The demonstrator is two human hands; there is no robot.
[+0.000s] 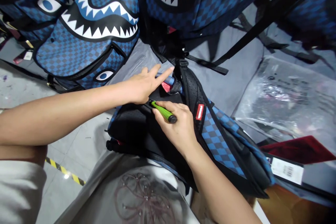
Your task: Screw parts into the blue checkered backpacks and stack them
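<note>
A black backpack [139, 126] with blue checkered side panels lies across my lap, its back side up. My left hand [148, 85] presses on the backpack near its top edge, fingers stretched out and spread. Wrapped in my right hand [178, 122] is a slim green-handled tool [164, 112] with a black end. Its tip points at the black fabric beside the left palm and is too hidden to make out. Just beyond the left fingers are a red label [166, 86] and a bit of blue fabric. The shoulder strap [193, 91] runs along the right, with a red tag [200, 112].
Checkered shark-mouth backpacks [86, 45] stand at the left and at the back [210, 0]. On the grey surface at right lie clear plastic bags [286, 94], a dark red card [301, 149] and a white barcode tag [286, 170]. Yellow-black tape [64, 171] marks the floor.
</note>
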